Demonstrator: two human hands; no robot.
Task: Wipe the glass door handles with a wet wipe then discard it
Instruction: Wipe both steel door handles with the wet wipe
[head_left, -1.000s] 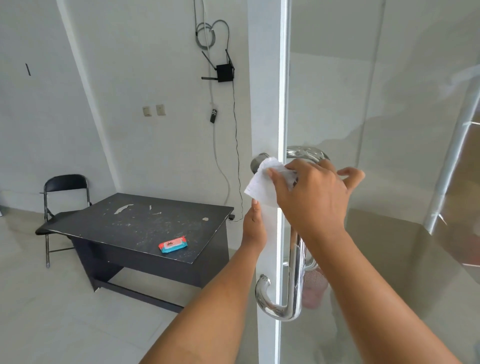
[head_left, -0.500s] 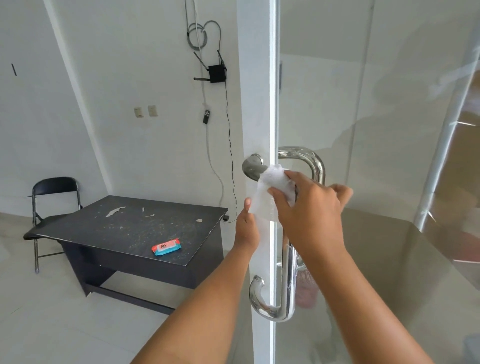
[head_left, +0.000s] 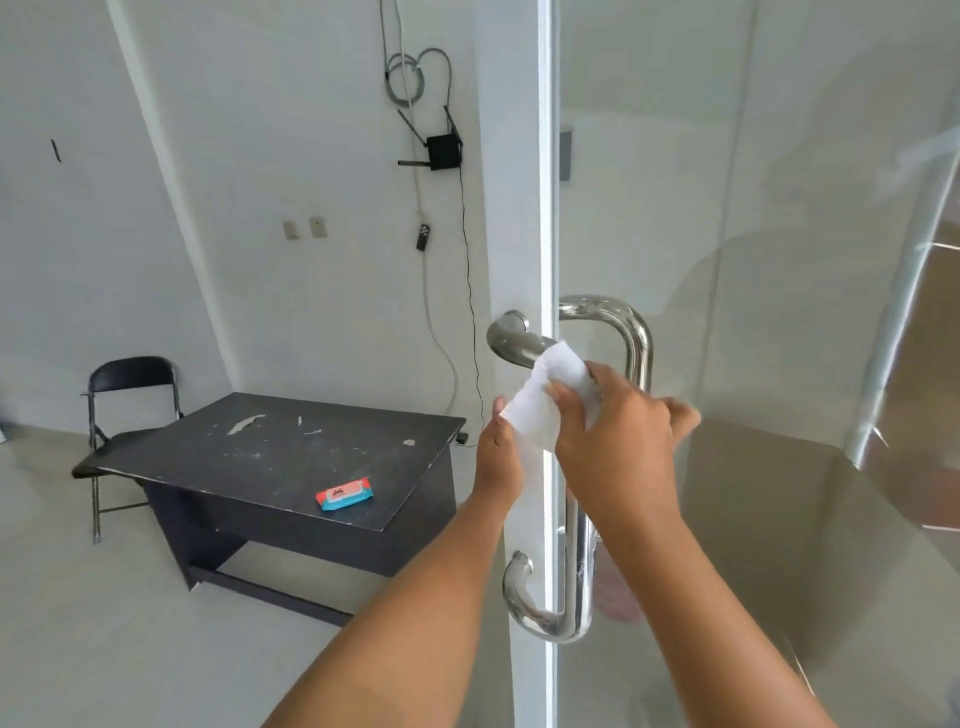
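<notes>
**Wiping the upper handle**

The right hand (head_left: 618, 441) was closed on the wet wipe (head_left: 545, 402), pressing it against the door handle (head_left: 579, 571) just below its top bend. The left hand (head_left: 498, 457) steadied the glass door (head_left: 524, 208); whether it gripped was unclear. Next likely came a downward stroke. The wipe looked white and crumpled.

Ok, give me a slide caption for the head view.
Right hand wipes steel door handle with wet wipe; left hand steadies glass door.

Both arms extended forward; right hand (head_left: 618, 441) clenched, left hand (head_left: 498, 457) raised flat.
</notes>
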